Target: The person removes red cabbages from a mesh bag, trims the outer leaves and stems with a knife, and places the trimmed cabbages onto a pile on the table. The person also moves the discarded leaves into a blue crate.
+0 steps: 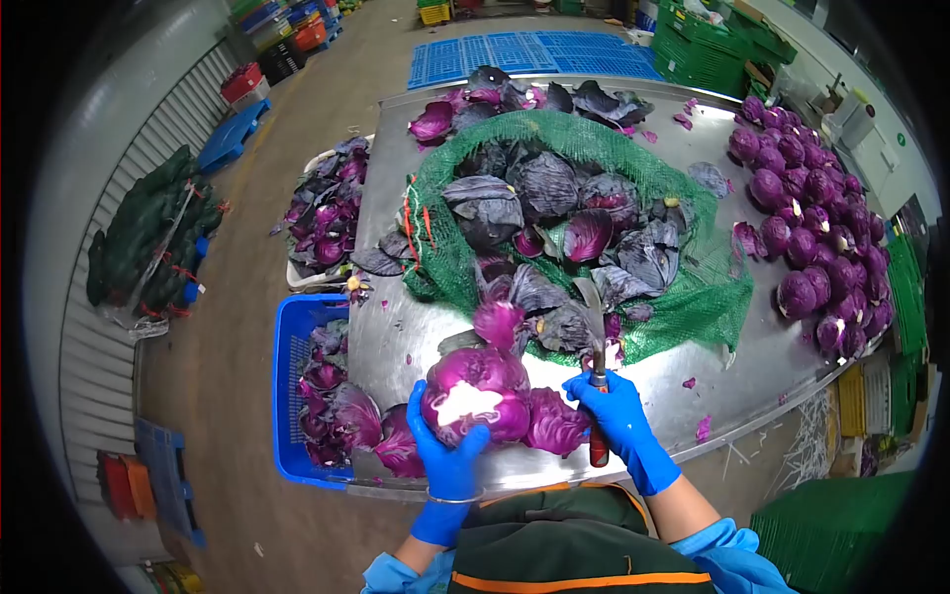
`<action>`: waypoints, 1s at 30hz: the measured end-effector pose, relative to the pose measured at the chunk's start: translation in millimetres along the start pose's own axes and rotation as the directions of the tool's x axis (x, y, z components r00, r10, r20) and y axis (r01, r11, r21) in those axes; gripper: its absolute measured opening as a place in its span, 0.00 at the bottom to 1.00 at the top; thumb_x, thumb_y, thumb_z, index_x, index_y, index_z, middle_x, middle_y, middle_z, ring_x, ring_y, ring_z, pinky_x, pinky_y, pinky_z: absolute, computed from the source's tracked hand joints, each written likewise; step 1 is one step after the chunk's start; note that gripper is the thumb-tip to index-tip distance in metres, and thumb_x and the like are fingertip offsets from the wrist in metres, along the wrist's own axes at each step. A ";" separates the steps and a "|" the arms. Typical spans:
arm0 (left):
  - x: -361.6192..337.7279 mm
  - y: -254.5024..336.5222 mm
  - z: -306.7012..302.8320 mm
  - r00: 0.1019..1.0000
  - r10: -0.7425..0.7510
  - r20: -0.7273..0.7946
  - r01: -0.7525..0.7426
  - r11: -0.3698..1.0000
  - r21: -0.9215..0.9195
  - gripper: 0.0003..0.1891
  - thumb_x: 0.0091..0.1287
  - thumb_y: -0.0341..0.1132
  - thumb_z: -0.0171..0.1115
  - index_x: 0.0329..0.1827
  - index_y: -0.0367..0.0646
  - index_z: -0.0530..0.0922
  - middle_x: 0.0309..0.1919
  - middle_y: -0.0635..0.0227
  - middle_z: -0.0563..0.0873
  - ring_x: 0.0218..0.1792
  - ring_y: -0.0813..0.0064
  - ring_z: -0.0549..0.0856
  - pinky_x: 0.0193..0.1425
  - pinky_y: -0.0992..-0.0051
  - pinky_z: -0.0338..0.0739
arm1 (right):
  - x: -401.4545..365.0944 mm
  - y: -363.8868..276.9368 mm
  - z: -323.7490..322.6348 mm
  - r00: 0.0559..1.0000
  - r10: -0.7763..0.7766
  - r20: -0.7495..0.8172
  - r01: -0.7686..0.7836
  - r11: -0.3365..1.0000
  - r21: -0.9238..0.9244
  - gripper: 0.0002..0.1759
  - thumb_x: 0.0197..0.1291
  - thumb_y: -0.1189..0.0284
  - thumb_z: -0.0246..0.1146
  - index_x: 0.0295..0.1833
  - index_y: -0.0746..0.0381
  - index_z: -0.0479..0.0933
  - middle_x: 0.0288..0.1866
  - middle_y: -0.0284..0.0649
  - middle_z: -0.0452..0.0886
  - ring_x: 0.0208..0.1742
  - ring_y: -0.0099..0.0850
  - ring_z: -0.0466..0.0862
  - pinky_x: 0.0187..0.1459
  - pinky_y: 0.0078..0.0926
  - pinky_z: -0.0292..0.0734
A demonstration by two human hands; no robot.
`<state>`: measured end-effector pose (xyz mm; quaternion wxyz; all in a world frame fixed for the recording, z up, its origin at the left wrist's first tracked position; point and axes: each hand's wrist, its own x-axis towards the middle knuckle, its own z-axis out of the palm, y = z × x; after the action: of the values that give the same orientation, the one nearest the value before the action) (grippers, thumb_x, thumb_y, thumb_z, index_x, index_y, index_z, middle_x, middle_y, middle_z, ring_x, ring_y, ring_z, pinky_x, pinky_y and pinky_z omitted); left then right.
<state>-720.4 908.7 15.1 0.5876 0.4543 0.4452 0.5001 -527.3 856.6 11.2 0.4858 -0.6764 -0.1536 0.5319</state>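
At the near edge of the table (693,436), a cabbage (477,396) is held in the blue-gloved left hand (450,463), its white cut base turned up and the fingers spread wide around it. To the right, a knife (598,381) is gripped by its red handle in the right hand (618,421), the fingers closed and the curved blade pointed to the far side. Loose leaves (556,424) are seen on both sides of the cabbage. At the left, a blue crate (281,396) is filled with leaves and, beyond it, a white crate (294,269) likewise. In the middle, dark cabbages (546,186) are surrounded by an open green net (683,198). Trimmed cabbages (816,188) are piled at the right. On the floor past the far edge, blue pallets (534,51) are laid.
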 end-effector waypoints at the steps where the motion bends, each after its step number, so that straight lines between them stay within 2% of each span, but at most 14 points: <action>1: 2.1 -9.6 -6.4 0.998 0.062 0.010 -0.063 0.995 0.082 0.49 0.43 0.29 0.74 0.69 0.37 0.52 0.61 0.58 0.64 0.62 0.66 0.67 0.66 0.67 0.63 | -3.2 -9.2 4.7 0.999 0.027 0.032 -0.026 0.999 -0.018 0.21 0.52 0.59 0.67 0.43 0.64 0.75 0.33 0.35 0.79 0.33 0.20 0.77 0.31 0.20 0.73; 4: 0.0 -19.0 -14.9 0.972 0.211 0.102 -0.231 0.934 0.271 0.51 0.40 0.30 0.75 0.68 0.36 0.53 0.62 0.58 0.63 0.62 0.64 0.66 0.67 0.66 0.62 | -14.7 -31.9 26.1 0.971 -0.134 0.199 0.189 0.938 -0.291 0.30 0.50 0.53 0.69 0.49 0.63 0.70 0.42 0.39 0.77 0.40 0.25 0.76 0.40 0.23 0.73; 5: -0.9 -17.2 -14.3 0.971 0.212 0.113 -0.235 0.936 0.263 0.51 0.40 0.30 0.75 0.68 0.36 0.53 0.62 0.58 0.63 0.62 0.64 0.66 0.67 0.66 0.62 | -1.4 -9.9 28.3 0.933 -0.312 0.182 0.356 0.875 -0.329 0.26 0.50 0.57 0.69 0.48 0.62 0.71 0.34 0.37 0.76 0.30 0.24 0.76 0.29 0.22 0.76; 11: 0.9 -9.8 -16.0 0.906 0.363 0.216 -0.421 0.824 0.380 0.54 0.36 0.34 0.79 0.67 0.34 0.54 0.63 0.56 0.62 0.65 0.61 0.63 0.70 0.65 0.56 | -13.3 -12.2 27.5 0.938 -0.334 0.099 0.338 0.807 -0.484 0.16 0.52 0.63 0.64 0.39 0.64 0.75 0.27 0.37 0.79 0.29 0.28 0.80 0.33 0.29 0.75; 13: -0.9 -7.2 -10.8 0.901 0.381 0.206 -0.432 0.835 0.342 0.50 0.41 0.32 0.76 0.68 0.37 0.54 0.62 0.56 0.64 0.64 0.61 0.66 0.69 0.63 0.59 | -8.6 -11.6 23.9 0.981 -0.192 0.023 0.193 0.965 -0.177 0.14 0.54 0.65 0.63 0.37 0.65 0.74 0.26 0.38 0.78 0.25 0.26 0.78 0.27 0.24 0.74; 15: -2.3 -11.7 -7.4 0.995 -0.086 0.053 0.098 0.958 -0.269 0.44 0.48 0.29 0.70 0.68 0.42 0.55 0.60 0.56 0.68 0.61 0.60 0.69 0.67 0.58 0.64 | -3.6 -14.3 8.7 0.995 -0.073 0.066 0.059 0.979 0.195 0.09 0.55 0.69 0.61 0.35 0.63 0.72 0.22 0.37 0.75 0.20 0.24 0.75 0.21 0.23 0.71; 17: 3.0 -38.8 -22.3 0.885 -0.381 0.267 0.454 0.582 -0.675 0.36 0.58 0.41 0.63 0.69 0.48 0.57 0.65 0.56 0.65 0.64 0.55 0.67 0.66 0.47 0.63 | 6.8 -9.0 -9.9 0.983 0.052 0.175 -0.106 0.943 0.317 0.08 0.55 0.70 0.61 0.36 0.62 0.71 0.22 0.37 0.74 0.19 0.25 0.74 0.19 0.23 0.70; 20: 2.5 -31.8 -16.6 0.753 -0.418 0.508 0.655 0.403 -0.639 0.43 0.56 0.63 0.55 0.72 0.55 0.53 0.70 0.58 0.57 0.70 0.51 0.58 0.67 0.37 0.53 | 17.4 5.6 -33.4 0.956 0.147 0.253 -0.254 0.843 0.474 0.08 0.55 0.70 0.61 0.36 0.61 0.71 0.22 0.38 0.75 0.19 0.27 0.74 0.20 0.25 0.70; 22: -1.3 -34.0 -9.8 0.667 -0.332 0.667 0.621 -0.247 -0.744 0.48 0.50 0.71 0.52 0.72 0.61 0.50 0.71 0.60 0.52 0.71 0.49 0.53 0.65 0.32 0.48 | 16.3 9.0 -47.6 0.958 0.174 0.227 -0.262 0.852 0.452 0.09 0.54 0.69 0.62 0.36 0.60 0.71 0.22 0.38 0.75 0.20 0.27 0.75 0.22 0.25 0.72; 25: -1.7 -40.3 -7.9 0.729 -0.266 0.630 0.620 -0.134 -0.773 0.51 0.47 0.74 0.51 0.73 0.62 0.48 0.72 0.60 0.52 0.71 0.50 0.52 0.67 0.33 0.47 | 23.9 31.1 -68.9 0.978 0.137 0.156 -0.192 0.883 0.429 0.07 0.55 0.71 0.62 0.36 0.61 0.72 0.28 0.38 0.77 0.21 0.28 0.77 0.25 0.28 0.75; 26: -0.2 -45.4 -16.3 0.684 -0.326 0.653 0.675 -0.056 -0.735 0.50 0.46 0.73 0.52 0.73 0.63 0.49 0.72 0.61 0.51 0.71 0.51 0.52 0.66 0.32 0.46 | 30.9 48.3 -73.7 0.919 -0.346 -0.191 0.303 0.927 -0.220 0.07 0.55 0.73 0.62 0.39 0.61 0.73 0.33 0.38 0.77 0.23 0.28 0.77 0.27 0.28 0.76; 27: 6.4 -35.1 -17.8 0.677 -0.260 0.688 0.735 0.282 -0.617 0.50 0.48 0.71 0.54 0.73 0.58 0.51 0.71 0.61 0.53 0.71 0.52 0.54 0.69 0.36 0.47 | 36.9 49.3 -80.9 0.550 -0.826 -0.124 0.395 0.388 -0.833 0.07 0.56 0.75 0.61 0.41 0.62 0.74 0.38 0.38 0.78 0.25 0.29 0.78 0.29 0.28 0.77; 29: 25.4 -17.0 -16.7 0.654 -0.375 0.657 0.728 0.549 -0.410 0.48 0.51 0.62 0.60 0.72 0.50 0.53 0.71 0.60 0.56 0.70 0.54 0.57 0.72 0.45 0.49 | 11.8 17.7 -51.9 0.706 -0.659 -0.260 0.550 0.741 -0.385 0.18 0.56 0.76 0.64 0.54 0.60 0.74 0.41 0.33 0.76 0.35 0.23 0.76 0.37 0.22 0.75; 30: 29.9 -2.9 -8.7 0.591 -0.484 0.645 0.756 0.611 -0.235 0.46 0.52 0.56 0.63 0.72 0.47 0.54 0.70 0.60 0.59 0.70 0.56 0.59 0.72 0.50 0.51 | 2.2 2.7 -39.8 0.913 -0.359 -0.195 0.353 0.933 -0.068 0.22 0.56 0.73 0.65 0.57 0.60 0.73 0.40 0.32 0.75 0.37 0.20 0.76 0.34 0.21 0.75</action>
<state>-725.3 938.9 8.6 0.9186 0.2150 0.2610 0.2043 -492.6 837.2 6.2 0.5770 -0.6957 -0.2317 0.3599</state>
